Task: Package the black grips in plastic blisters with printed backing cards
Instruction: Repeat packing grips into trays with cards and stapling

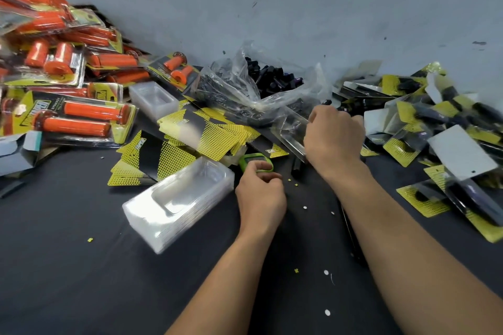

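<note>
Dark table (81, 266) below a grey wall. Black grips (272, 76) are kept in a clear bag, behind the blister stack (177, 204) and backing cards (206, 133). A clear blister (291, 130) is gripped by the curled right hand (333, 136). The left hand (260, 193) is curled beside a green loop (255, 162), and its hold cannot be told. The thin blister could be crushed if squeezed.

2 hands (261, 196); 2 blister stacks (177, 201); 1 loose blister (292, 130); 1 bag (272, 95); 1 green tool (246, 161).

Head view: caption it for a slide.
Left hand grips a green tool; right hand holds a clear blister beside bagged black grips.
</note>
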The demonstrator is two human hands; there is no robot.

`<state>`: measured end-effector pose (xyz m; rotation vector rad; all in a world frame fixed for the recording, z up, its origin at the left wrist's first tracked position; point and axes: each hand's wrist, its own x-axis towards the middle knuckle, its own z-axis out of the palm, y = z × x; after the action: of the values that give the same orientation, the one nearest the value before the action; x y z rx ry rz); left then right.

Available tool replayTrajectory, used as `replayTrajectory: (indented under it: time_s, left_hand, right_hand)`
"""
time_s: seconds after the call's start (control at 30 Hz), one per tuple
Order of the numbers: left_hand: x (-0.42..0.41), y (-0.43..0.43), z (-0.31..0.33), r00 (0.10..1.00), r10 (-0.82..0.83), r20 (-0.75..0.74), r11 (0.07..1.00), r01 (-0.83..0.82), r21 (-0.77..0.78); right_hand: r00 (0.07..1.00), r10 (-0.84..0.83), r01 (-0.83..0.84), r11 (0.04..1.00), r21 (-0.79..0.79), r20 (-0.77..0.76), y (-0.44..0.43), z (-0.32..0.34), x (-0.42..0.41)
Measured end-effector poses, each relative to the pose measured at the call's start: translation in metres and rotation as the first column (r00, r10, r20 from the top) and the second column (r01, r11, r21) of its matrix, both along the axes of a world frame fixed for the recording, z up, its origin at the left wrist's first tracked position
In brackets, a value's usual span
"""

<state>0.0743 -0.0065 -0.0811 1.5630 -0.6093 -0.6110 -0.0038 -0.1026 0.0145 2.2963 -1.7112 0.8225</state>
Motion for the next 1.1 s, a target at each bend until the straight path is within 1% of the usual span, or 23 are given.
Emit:
replayTrajectory:
  time_s: [0.03, 0.1, 0.17, 0.2, 0.27, 0.33, 0.4, 0.43, 0.47, 0.5, 0.57, 0.6, 0.63, 0.67, 0.7, 0.73, 0.8, 0.83, 0.87, 0.9, 0.93, 1.0, 1.1]
  left_hand:
    - [0.0, -0.001, -0.001, 1.0, 0.002, 0.005, 1.0, -0.002, 0.001]
    - [0.0, -0.001, -0.001, 1.0, 0.001, 0.006, 1.0, -0.001, -0.011]
    - [-0.002, 0.0, 0.002, 0.999, -0.011, -0.033, 0.997, 0.008, -0.074]
    - [-0.002, 0.001, 0.005, 0.997, -0.037, -0.064, 0.993, 0.029, -0.114]
    - [-0.003, 0.003, 0.008, 0.98, -0.137, -0.142, 0.975, 0.108, -0.195]
    - [-0.003, 0.005, 0.012, 0.941, -0.248, -0.231, 0.943, 0.18, -0.279]
    - [0.002, 0.006, 0.015, 0.864, -0.336, -0.376, 0.915, 0.205, -0.347]
    - [0.003, 0.007, 0.016, 0.8, -0.379, -0.465, 0.903, 0.21, -0.374]
    - [0.004, 0.007, 0.016, 0.75, -0.407, -0.521, 0.898, 0.224, -0.379]
    - [0.004, 0.007, 0.017, 0.727, -0.431, -0.535, 0.892, 0.253, -0.374]
    - [0.001, 0.004, 0.017, 0.755, -0.429, -0.495, 0.898, 0.295, -0.328]
    - [-0.002, 0.002, 0.016, 0.778, -0.401, -0.484, 0.909, 0.271, -0.317]
    - [-0.003, 0.0, 0.016, 0.796, -0.358, -0.489, 0.924, 0.223, -0.312]
    - [-0.003, -0.002, 0.016, 0.822, -0.294, -0.489, 0.941, 0.157, -0.301]
    - [-0.001, -0.002, 0.015, 0.846, -0.222, -0.485, 0.953, 0.084, -0.29]
    - [0.001, -0.002, 0.015, 0.872, -0.149, -0.466, 0.96, 0.015, -0.278]
    - [0.006, -0.002, 0.011, 0.917, -0.028, -0.397, 0.962, -0.084, -0.261]
    - [0.007, -0.001, 0.01, 0.934, 0.018, -0.357, 0.962, -0.114, -0.249]
    - [0.008, 0.0, 0.009, 0.949, 0.054, -0.311, 0.964, -0.13, -0.231]
    - [0.008, 0.0, 0.007, 0.96, 0.079, -0.268, 0.967, -0.139, -0.215]
    - [0.008, 0.0, 0.006, 0.967, 0.094, -0.236, 0.968, -0.144, -0.204]
    - [0.008, 0.0, 0.004, 0.971, 0.113, -0.211, 0.969, -0.154, -0.191]
    - [0.009, -0.002, 0.002, 0.972, 0.122, -0.2, 0.972, -0.157, -0.174]
  right_hand:
    - [1.0, -0.005, 0.005, 1.0, -0.015, 0.022, 0.007, 0.002, -0.008]
    - [0.993, -0.003, 0.007, 0.999, -0.04, 0.116, 0.023, 0.004, -0.024]
    - [0.961, 0.019, -0.014, 1.0, -0.02, 0.278, 0.04, 0.001, -0.037]
    - [0.93, 0.041, -0.049, 0.999, 0.013, 0.366, 0.05, -0.003, -0.041]
    - [0.857, 0.109, -0.181, 0.979, 0.097, 0.504, 0.07, -0.016, -0.045]
    - [0.815, 0.133, -0.311, 0.921, 0.232, 0.565, 0.084, -0.031, -0.046]
    - [0.849, 0.154, -0.381, 0.842, 0.382, 0.506, 0.086, -0.042, -0.047]
    - [0.869, 0.172, -0.393, 0.81, 0.436, 0.465, 0.085, -0.045, -0.049]
    - [0.882, 0.186, -0.392, 0.799, 0.456, 0.432, 0.083, -0.047, -0.051]
    - [0.892, 0.191, -0.371, 0.827, 0.423, 0.409, 0.081, -0.047, -0.052]
    - [0.886, 0.172, -0.293, 0.928, 0.232, 0.432, 0.077, -0.045, -0.05]
    - [0.866, 0.163, -0.251, 0.959, 0.131, 0.473, 0.074, -0.042, -0.049]
    - [0.852, 0.158, -0.225, 0.971, 0.076, 0.499, 0.069, -0.038, -0.046]
    - [0.857, 0.158, -0.226, 0.971, 0.081, 0.49, 0.061, -0.035, -0.042]
    - [0.884, 0.157, -0.238, 0.962, 0.135, 0.44, 0.051, -0.034, -0.038]
    - [0.922, 0.155, -0.242, 0.946, 0.216, 0.354, 0.042, -0.033, -0.032]
    - [0.968, 0.206, -0.248, 0.878, 0.41, 0.143, 0.027, -0.039, -0.016]
    - [0.965, 0.256, -0.25, 0.83, 0.499, 0.058, 0.023, -0.043, -0.008]
    - [0.956, 0.293, -0.243, 0.8, 0.549, -0.005, 0.02, -0.049, -0.001]
    - [0.952, 0.304, -0.236, 0.806, 0.542, -0.038, 0.018, -0.055, 0.004]
    - [0.957, 0.287, -0.234, 0.839, 0.491, -0.035, 0.017, -0.06, 0.006]
    - [0.976, 0.208, -0.218, 0.907, 0.36, 0.065, 0.022, -0.068, 0.003]
    - [0.963, 0.148, -0.206, 0.944, 0.259, 0.227, 0.041, -0.073, -0.008]
